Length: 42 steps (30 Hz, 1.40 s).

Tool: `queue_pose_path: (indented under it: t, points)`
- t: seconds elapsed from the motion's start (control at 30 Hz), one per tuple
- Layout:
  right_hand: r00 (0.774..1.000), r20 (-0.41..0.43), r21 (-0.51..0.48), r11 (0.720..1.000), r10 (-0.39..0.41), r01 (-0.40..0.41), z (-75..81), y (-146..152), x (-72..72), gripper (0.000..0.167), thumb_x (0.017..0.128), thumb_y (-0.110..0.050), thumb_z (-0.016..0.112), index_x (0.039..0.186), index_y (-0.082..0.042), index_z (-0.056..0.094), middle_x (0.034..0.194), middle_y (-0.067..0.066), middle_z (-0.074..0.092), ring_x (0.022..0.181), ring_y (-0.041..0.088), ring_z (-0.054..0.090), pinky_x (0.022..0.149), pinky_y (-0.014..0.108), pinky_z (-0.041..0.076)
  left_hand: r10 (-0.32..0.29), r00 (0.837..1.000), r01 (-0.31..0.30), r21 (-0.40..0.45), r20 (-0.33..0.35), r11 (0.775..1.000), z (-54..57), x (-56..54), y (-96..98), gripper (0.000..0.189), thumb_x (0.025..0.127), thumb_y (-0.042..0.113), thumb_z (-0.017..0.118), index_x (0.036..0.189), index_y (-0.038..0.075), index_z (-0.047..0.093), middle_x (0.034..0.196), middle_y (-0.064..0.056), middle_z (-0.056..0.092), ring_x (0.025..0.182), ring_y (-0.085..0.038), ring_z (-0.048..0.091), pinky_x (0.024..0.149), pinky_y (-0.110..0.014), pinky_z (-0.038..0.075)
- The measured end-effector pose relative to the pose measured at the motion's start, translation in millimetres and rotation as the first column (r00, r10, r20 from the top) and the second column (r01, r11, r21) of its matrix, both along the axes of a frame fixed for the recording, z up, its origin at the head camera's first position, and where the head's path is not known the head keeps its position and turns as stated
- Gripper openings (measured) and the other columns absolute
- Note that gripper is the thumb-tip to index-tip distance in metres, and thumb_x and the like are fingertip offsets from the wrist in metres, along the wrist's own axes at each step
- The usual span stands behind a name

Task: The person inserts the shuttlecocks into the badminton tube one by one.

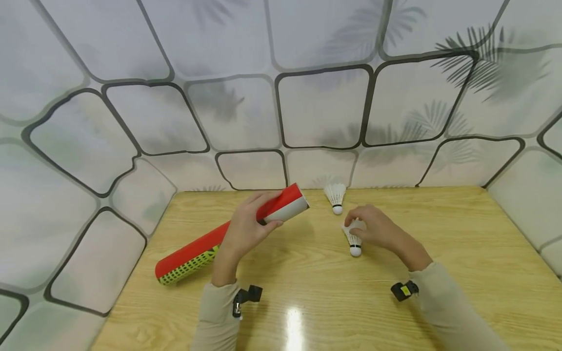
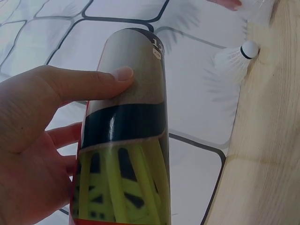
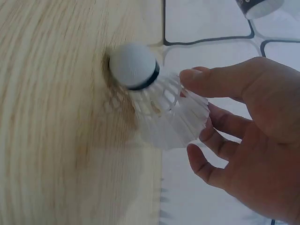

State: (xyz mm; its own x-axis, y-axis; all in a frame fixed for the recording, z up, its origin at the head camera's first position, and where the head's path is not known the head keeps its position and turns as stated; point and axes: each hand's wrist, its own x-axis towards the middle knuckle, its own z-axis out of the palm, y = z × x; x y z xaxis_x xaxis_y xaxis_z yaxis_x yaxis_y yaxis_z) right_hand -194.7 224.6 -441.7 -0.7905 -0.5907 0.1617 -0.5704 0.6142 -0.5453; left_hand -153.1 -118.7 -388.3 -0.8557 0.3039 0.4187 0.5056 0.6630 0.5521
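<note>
My left hand grips a red shuttlecock tube, with a grey band and a yellow-green pattern, near its right end. That end looks raised above the table, while the far left end lies low. In the left wrist view the thumb presses along the tube's grey part and the other fingers pass behind it. My right hand holds a white shuttlecock by its feather skirt, thumb on one side and curled fingers on the other. Its cork points toward me, at the tabletop.
A second white shuttlecock stands at the table's back edge, between the tube's end and my right hand. The wooden table meets a patterned wall covering at the back and sides. Each wrist wears a small black camera mount.
</note>
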Motion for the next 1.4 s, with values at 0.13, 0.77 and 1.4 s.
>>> queue_pose_path:
  t: [0.13, 0.77, 1.4]
  points:
    - [0.994, 0.104, 0.014, 0.999, -0.037, 0.035, -0.6, 9.5, 2.4, 0.004, 0.095, -0.008, 0.071, 0.097, -0.01, 0.073, 0.094, -0.002, 0.071, 0.08, 0.015, 0.06, 0.07, 0.037, 0.05, -0.004, 1.0, 0.004, 0.001, 0.001, 1.0, 1.2, 0.4, 0.4, 0.064, 0.083, 0.015, 0.089, 0.141, 0.019, 0.063, 0.133, -0.002, 0.062, 0.112, -0.022, 0.061, 0.094, -0.043, 0.054]
    - [0.99, 0.118, -0.157, 0.983, -0.079, 0.097, 6.3, 28.4, 14.1, 0.006, 0.094, -0.012, 0.075, 0.098, -0.017, 0.077, 0.099, -0.002, 0.072, 0.079, 0.012, 0.061, 0.068, 0.029, 0.051, -0.008, 1.0, 0.008, -0.001, 0.006, 1.0, 2.2, 2.5, 2.3, 0.063, 0.083, 0.015, 0.088, 0.141, 0.019, 0.063, 0.132, -0.004, 0.063, 0.11, -0.024, 0.062, 0.092, -0.044, 0.055]
    - [0.988, -0.062, -0.299, 0.947, -0.142, 0.118, 65.3, 21.9, 44.1, 0.019, 0.093, -0.005, 0.075, 0.109, -0.015, 0.076, 0.103, -0.001, 0.073, 0.076, 0.009, 0.063, 0.067, 0.024, 0.052, -0.044, 0.999, 0.044, 0.035, -0.007, 0.998, 11.8, 10.2, 9.7, 0.063, 0.084, 0.016, 0.088, 0.141, 0.021, 0.062, 0.136, -0.001, 0.061, 0.111, -0.021, 0.061, 0.089, -0.041, 0.056]
